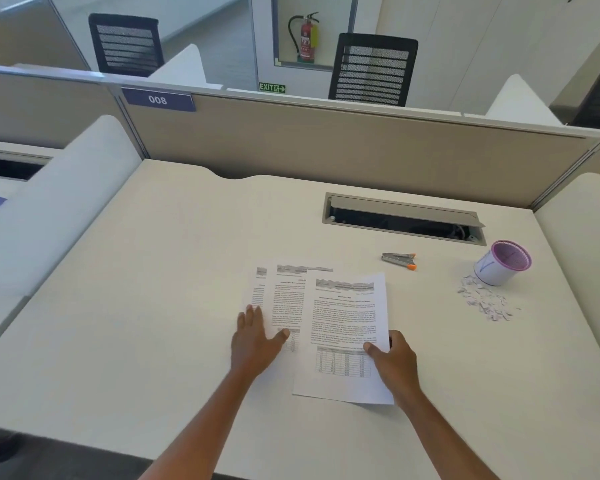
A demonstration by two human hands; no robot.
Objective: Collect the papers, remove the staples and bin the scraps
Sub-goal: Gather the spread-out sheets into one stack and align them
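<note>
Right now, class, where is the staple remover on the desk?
In the head view, the staple remover lies right of centre on the desk, beyond the papers, between the cable hatch and the cup.

head view — worn at head height, above the near edge of the desk | faces forward and steeply down, wide-angle | near: both forearms rise from the bottom edge, close under the lens | far: partition and chairs beyond | single view — nothing shared
</note>
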